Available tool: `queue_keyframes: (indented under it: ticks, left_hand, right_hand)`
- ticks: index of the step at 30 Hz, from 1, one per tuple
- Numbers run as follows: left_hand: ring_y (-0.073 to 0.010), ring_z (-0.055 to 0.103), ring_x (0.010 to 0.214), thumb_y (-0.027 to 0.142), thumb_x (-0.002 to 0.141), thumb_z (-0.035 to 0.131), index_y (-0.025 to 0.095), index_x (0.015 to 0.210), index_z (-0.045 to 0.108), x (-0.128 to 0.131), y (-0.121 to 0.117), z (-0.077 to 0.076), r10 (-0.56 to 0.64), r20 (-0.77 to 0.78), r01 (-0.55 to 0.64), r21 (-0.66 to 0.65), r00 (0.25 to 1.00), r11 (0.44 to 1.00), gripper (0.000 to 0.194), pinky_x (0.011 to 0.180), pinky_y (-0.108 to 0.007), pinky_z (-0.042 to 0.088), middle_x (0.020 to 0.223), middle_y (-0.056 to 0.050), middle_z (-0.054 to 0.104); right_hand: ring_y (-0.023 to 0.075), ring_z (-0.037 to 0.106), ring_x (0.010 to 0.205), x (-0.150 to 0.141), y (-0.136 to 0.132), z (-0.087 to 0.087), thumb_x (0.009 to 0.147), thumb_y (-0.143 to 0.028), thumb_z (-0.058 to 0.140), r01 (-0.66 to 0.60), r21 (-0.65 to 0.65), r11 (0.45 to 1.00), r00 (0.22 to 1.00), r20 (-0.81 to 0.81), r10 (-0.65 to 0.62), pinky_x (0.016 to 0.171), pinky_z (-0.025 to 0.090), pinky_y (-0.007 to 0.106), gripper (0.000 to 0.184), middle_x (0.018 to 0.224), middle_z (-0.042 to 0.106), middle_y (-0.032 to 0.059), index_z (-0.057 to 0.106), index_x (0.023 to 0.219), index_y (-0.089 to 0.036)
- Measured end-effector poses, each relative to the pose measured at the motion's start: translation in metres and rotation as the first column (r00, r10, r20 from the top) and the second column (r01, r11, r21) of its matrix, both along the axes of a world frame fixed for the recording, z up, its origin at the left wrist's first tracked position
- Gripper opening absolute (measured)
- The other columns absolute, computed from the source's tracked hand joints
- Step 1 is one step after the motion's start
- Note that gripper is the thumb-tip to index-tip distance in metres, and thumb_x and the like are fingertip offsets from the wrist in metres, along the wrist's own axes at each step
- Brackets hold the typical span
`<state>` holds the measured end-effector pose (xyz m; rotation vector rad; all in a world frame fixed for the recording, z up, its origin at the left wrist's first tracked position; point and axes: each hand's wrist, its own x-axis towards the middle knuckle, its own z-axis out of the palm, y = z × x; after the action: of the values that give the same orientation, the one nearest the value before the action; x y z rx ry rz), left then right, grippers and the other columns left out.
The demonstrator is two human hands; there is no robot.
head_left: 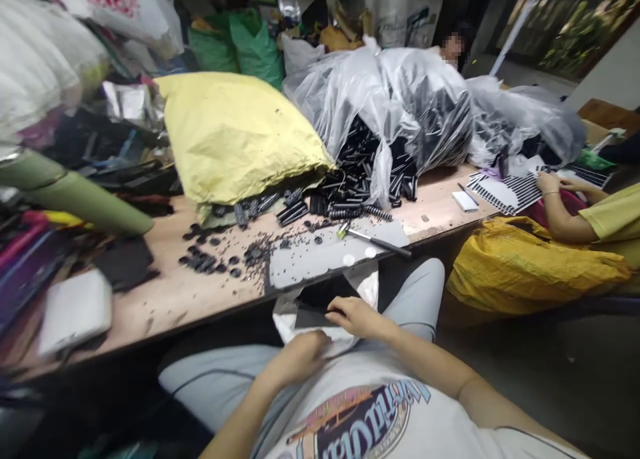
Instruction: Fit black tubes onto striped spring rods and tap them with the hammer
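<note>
A white bag (367, 284) lies between my thighs, its dark mouth facing up. My left hand (306, 354) is closed at the bag's near edge, fingertips partly hidden in the white folds. Over the bag's right side rests my right hand (356, 316), its fingers loosely bent and a little apart, with nothing seen in them. In front of my hands, a hammer (377, 241) with a dark handle lies across a grey plate (295, 264) at the table's edge. Small black round pieces (203, 260) and tiny dark bits are scattered left of the plate.
A yellow sack (240, 129) spills black ridged pieces (293, 211) onto the table (165, 272). Clear plastic bags (370, 86) of black parts stand behind. A white block (77, 310) sits at left. On the right, a co-worker's hands (550, 183) are over striped sheets, near an orange-yellow sack (530, 266).
</note>
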<state>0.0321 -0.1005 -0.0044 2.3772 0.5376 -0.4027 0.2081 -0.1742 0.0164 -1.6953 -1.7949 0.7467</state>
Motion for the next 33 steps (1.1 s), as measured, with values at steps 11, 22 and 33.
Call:
queue_keyframes:
  ticks: [11, 22, 33]
  left_hand:
    - [-0.0209, 0.065, 0.081, 0.016, 0.083, 0.054, 0.014, 0.071, 0.068, 0.089, -0.047, -0.012, -0.003, 0.333, -0.083, 0.246, 0.943, 0.966, 0.019, 0.074, -0.031, 0.040, 0.081, -0.010, 0.071]
    - [-0.0195, 0.064, 0.072, 0.023, 0.089, 0.051, 0.013, 0.075, 0.069, 0.061, -0.059, 0.017, 0.085, 0.381, -0.207, 0.292, 0.921, 0.934, 0.025, 0.070, -0.029, 0.045, 0.075, -0.010, 0.068]
    - [-0.0128, 0.057, 0.061, 0.033, 0.077, 0.062, 0.012, 0.076, 0.069, 0.062, -0.036, 0.048, 0.493, 0.363, -0.304, -0.466, 0.791, 0.831, 0.022, 0.057, -0.022, 0.038, 0.066, -0.002, 0.066]
  right_hand:
    - [0.0155, 0.061, 0.070, 0.043, -0.041, 0.017, 0.090, -0.045, 0.044, 0.244, 0.044, 0.969, 0.953, -0.195, -0.231, 0.071, 0.048, 0.028, 0.027, 0.072, 0.064, 0.0011, 0.055, 0.086, -0.020]
    - [0.0145, 0.055, 0.068, 0.049, -0.046, 0.028, 0.089, -0.046, 0.045, 0.192, 0.127, 0.973, 0.981, -0.042, -0.188, 0.067, 0.043, 0.027, 0.034, 0.074, 0.063, 0.0025, 0.061, 0.079, -0.019]
    - [0.0170, 0.059, 0.076, 0.061, -0.043, 0.030, 0.087, -0.053, 0.049, 0.109, -0.004, 0.994, 0.982, -0.153, -0.108, 0.071, 0.048, 0.030, 0.038, 0.082, 0.065, 0.0042, 0.063, 0.087, -0.017]
